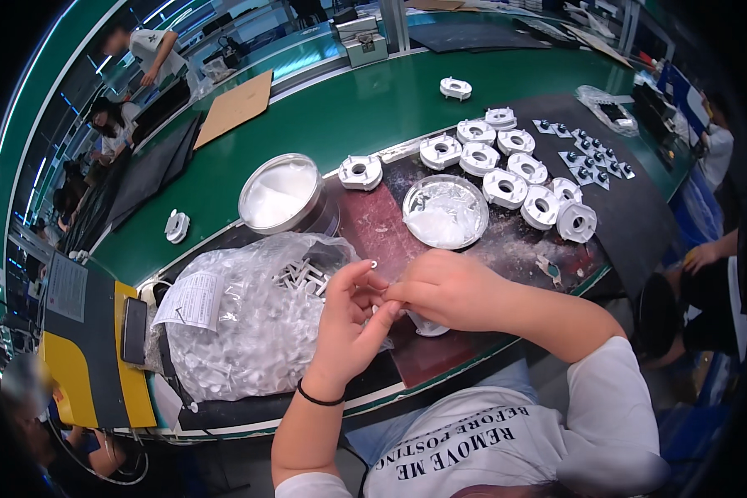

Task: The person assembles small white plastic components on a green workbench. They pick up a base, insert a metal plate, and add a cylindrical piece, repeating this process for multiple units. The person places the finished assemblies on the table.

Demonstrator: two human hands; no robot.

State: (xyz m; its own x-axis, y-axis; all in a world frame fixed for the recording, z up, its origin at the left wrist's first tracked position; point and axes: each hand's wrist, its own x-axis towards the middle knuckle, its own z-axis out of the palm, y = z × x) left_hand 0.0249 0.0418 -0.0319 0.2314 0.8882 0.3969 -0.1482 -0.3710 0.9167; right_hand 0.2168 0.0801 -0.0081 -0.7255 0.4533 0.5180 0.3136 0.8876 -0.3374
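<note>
Currently both hands meet over the near edge of the bench point(398, 95), fingertips close together. Left hand point(349, 322) half curled, thumb and index finger bent toward each other; a small white piece point(373, 264) shows at its index fingertip, a second white bit point(375, 310) by the thumb. Right hand point(450, 286) bent inward, fingers drawn to a pinch against the left; what it grips, if anything, cannot be told, nor how firmly the left holds its bits.

Beneath the right hand, a pale round item point(430, 327), mostly covered.

Left of the hands: large clear bag point(241, 344), mouth open toward them, white plastic parts point(307, 278) heaped at the opening. Paper label point(192, 300) on the bag.

Beyond the hands: maroon sheet point(378, 222); round tub point(327, 221) of white substance, tilted; shallow dish point(483, 217) with clear, crumpled-looking contents. One white housing point(348, 173) stands between tub and dish; a cluster of white housings point(515, 197) sits right of the dish. Farther right, small dark-topped metal parts point(593, 153) lie in rows on a black mat point(639, 212).
</note>
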